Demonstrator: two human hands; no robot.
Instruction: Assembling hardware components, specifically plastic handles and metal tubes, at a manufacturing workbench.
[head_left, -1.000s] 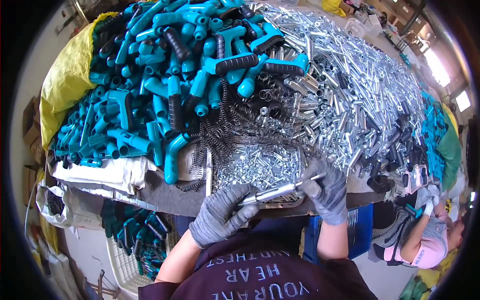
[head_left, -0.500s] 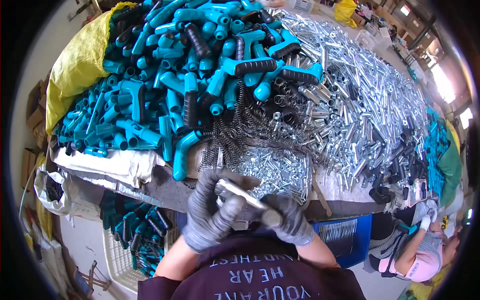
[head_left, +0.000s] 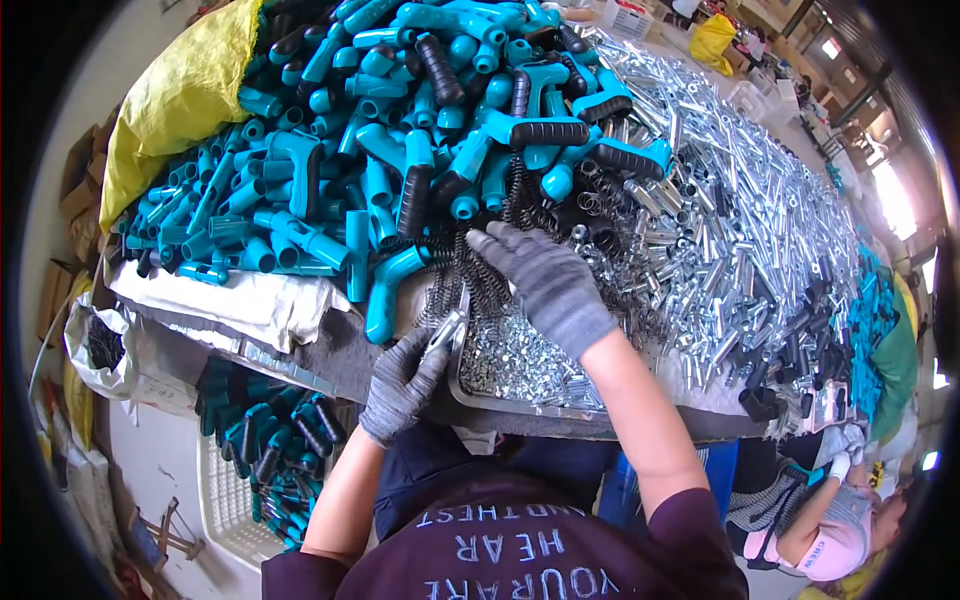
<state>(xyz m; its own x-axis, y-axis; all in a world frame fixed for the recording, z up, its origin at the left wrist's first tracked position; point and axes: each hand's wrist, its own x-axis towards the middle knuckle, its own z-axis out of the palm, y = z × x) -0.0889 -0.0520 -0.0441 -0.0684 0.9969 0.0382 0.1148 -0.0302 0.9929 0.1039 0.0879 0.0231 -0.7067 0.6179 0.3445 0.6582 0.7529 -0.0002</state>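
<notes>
Both my hands wear grey knit gloves. My left hand (head_left: 402, 388) is closed on a shiny metal rod (head_left: 447, 328) at the near edge of the table, beside a metal tray (head_left: 480, 398) of small silver parts. My right hand (head_left: 545, 280) reaches forward with fingers spread, its fingertips over a heap of black coil springs (head_left: 490, 265). It holds nothing. Just beyond lies a big pile of teal plastic handles with black grips (head_left: 400, 120).
A wide heap of silver metal tubes (head_left: 740, 220) covers the table's right side. A yellow sack (head_left: 180, 95) lies at the far left, a white basket of teal handles (head_left: 265, 450) stands on the floor below. Another person (head_left: 840, 520) sits at lower right.
My hands were together on the metal rod near my body. Now the right hand has let go and stretched out to the springs, while the left keeps the rod.
</notes>
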